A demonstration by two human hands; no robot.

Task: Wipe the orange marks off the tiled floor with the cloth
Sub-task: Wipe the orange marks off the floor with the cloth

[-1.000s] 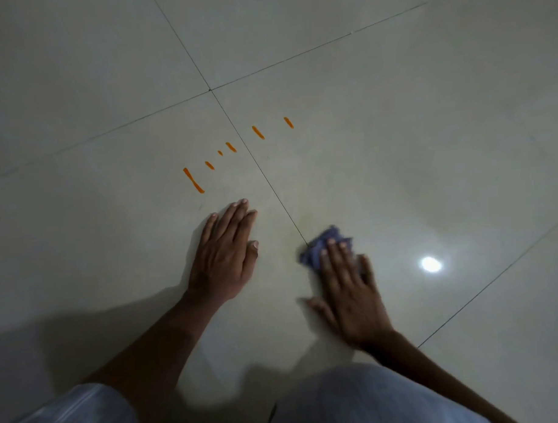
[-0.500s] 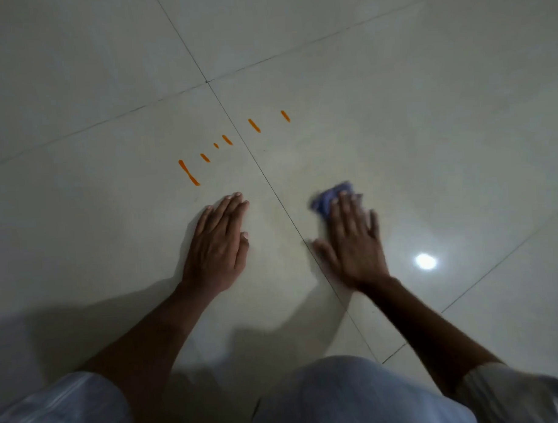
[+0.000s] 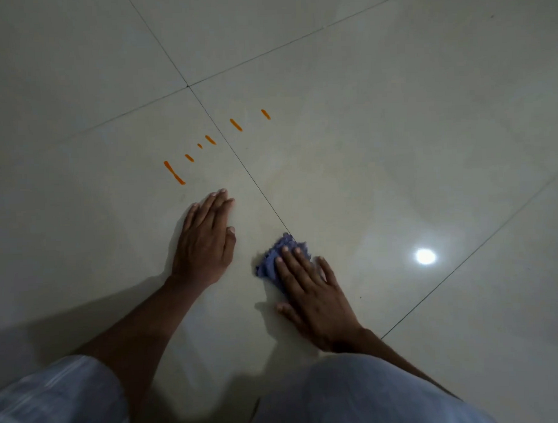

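Several orange marks [image 3: 174, 173] run in a slanted row across the pale tiled floor [image 3: 379, 144], from a long streak at the left to a short dash [image 3: 265, 114] at the right. My left hand [image 3: 206, 236] rests flat on the tile just below the long streak, fingers straight. My right hand [image 3: 309, 289] presses a small purple-blue cloth [image 3: 274, 257] onto the floor with straight fingers, beside a grout line. The cloth lies well below the marks and touches none of them. Part of the cloth is hidden under my fingers.
Dark grout lines [image 3: 188, 85] cross above the marks. A bright lamp reflection [image 3: 425, 256] shines on the tile to the right of my right hand. My knees in light trousers [image 3: 357, 395] fill the bottom of the view.
My right hand slid the cloth away from me and then back towards me and a little left. My left hand stayed planted. The orange marks look the same.
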